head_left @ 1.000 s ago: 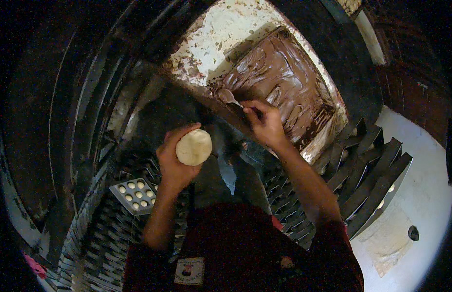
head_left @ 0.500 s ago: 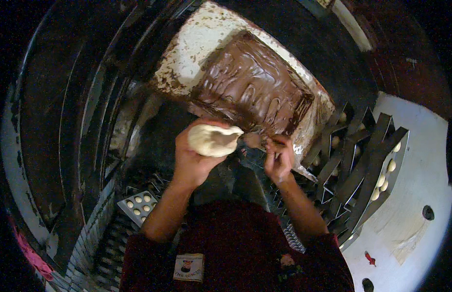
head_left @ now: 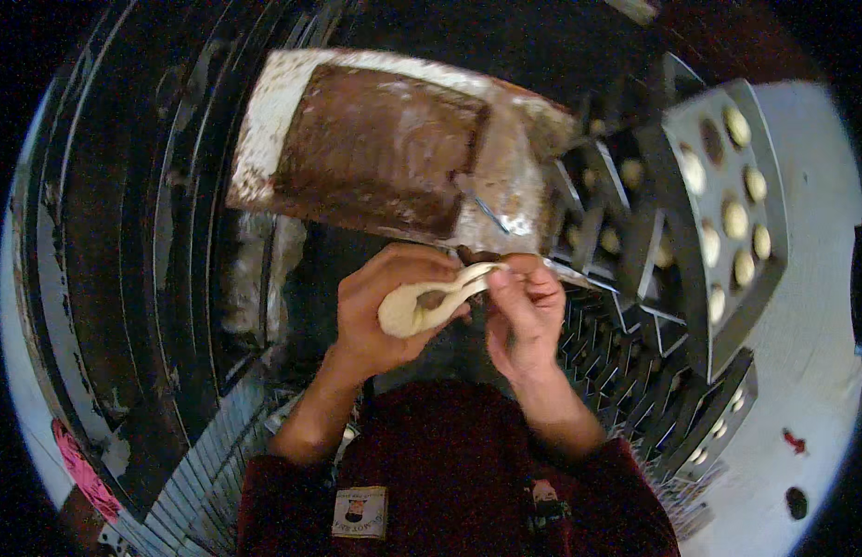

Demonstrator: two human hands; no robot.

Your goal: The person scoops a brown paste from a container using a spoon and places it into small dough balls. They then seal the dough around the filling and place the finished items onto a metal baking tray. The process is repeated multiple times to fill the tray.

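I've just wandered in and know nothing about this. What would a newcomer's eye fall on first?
Probably the pale dough in the middle, cupped by the left fingers while the right fingers pinch its edge, with a brownish patch showing in its opening. Next come the broad slab of brown paste on a whitish, stained surface higher up, and the metal tray of pale rounds at the right.

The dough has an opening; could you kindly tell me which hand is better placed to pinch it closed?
Probably the right hand: its grip is on the narrow end of the dough, beside the opening, while the left hand cups the rounder end.
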